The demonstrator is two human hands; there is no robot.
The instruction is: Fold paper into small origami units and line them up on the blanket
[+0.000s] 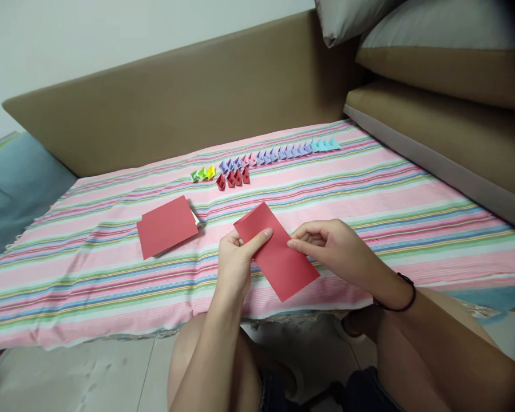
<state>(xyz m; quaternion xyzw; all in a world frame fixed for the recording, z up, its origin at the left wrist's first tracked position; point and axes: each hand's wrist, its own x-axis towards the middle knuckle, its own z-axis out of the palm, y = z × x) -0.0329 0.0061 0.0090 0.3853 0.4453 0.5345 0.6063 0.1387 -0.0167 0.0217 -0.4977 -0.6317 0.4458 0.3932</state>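
The left hand (pixel 237 254) is clamped on one sheet of red paper (pixel 285 266), thumb flat on its upper face and fingers behind. The right hand (pixel 337 243) has thumb and fingertips drawn together at the sheet's right edge; how firmly they grip cannot be told. The sheet is plain, matte and oblong, with straight edges, held aslant, one end pointing away from the person and the other toward the right knee. It lies between the two hands, above the near part of the striped cloth (pixel 111 274). One dark band (pixel 407 293) circles the right wrist. Left of the left hand, well apart from it, rests one paper stack (pixel 169 227), red on top, with paler edges showing at its right side. Beyond the hands stand small folded paper pieces: four dark red (pixel 231 179), three green to yellow (pixel 202 174), two pink (pixel 249 159), and, in the same long row, several purple (pixel 295 150) and turquoise (pixel 325 145) ones, overlapping too closely for a sure count.
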